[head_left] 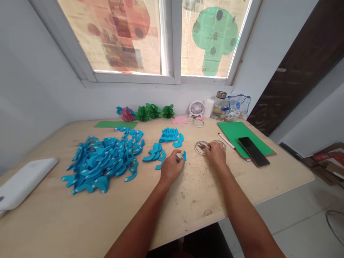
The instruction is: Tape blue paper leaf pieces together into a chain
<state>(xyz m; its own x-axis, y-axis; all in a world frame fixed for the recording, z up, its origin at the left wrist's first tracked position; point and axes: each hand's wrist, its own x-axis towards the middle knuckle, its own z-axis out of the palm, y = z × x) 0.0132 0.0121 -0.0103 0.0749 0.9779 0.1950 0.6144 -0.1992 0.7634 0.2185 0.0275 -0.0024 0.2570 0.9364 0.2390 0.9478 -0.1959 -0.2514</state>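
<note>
My left hand (172, 167) pinches a small folded blue paper piece (184, 156) above the table. At the right, my right hand (216, 154) is closed around the handles of a pair of small scissors (201, 146), whose blades point left over a roll of tape (198, 152). Part of a second tape roll (222, 143) shows behind that hand. Just left of my left hand lie a few curved blue paper pieces (153, 152). Behind them is a neat row of overlapping blue pieces (170, 135).
A large heap of blue paper pieces (103, 161) covers the left. A white device (27, 182) lies at the left edge. Green paper sheets (239, 134), a phone (252, 151) and a pen (226, 140) lie right. A small fan (197, 108) and glass bottle (219, 104) stand at the back.
</note>
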